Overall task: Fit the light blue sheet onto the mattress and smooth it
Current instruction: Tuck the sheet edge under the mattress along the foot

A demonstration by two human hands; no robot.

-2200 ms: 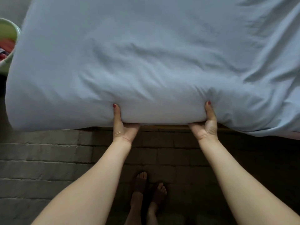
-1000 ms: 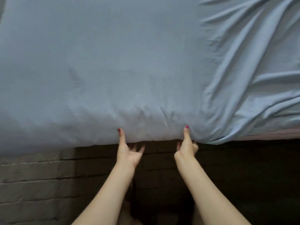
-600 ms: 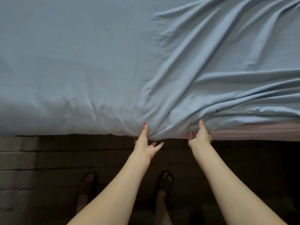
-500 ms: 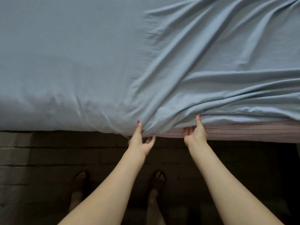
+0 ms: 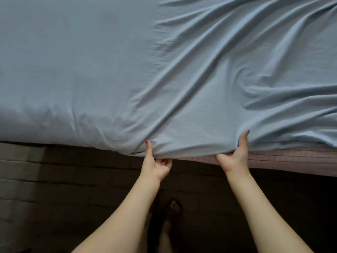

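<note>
The light blue sheet [image 5: 127,70] covers the top of the mattress [image 5: 295,159]. On the left it lies fairly flat and hangs over the near edge. On the right it is bunched in long diagonal folds, and a strip of the pinkish mattress side shows below its hem. My left hand [image 5: 155,165] pinches the sheet's hem at the near edge, thumb on top and fingers curled under. About an arm's width to the right, my right hand [image 5: 235,157] grips the hem the same way, thumb up against the fabric.
A dark brick-patterned floor [image 5: 54,189] runs along the near side of the bed. My feet [image 5: 173,209] stand on it between my forearms, close to the bed's edge.
I have stepped to the right along the bed edge. Both hands moved right with the hem and spread farther apart; the sheet now covers more of the mattress side between them.
</note>
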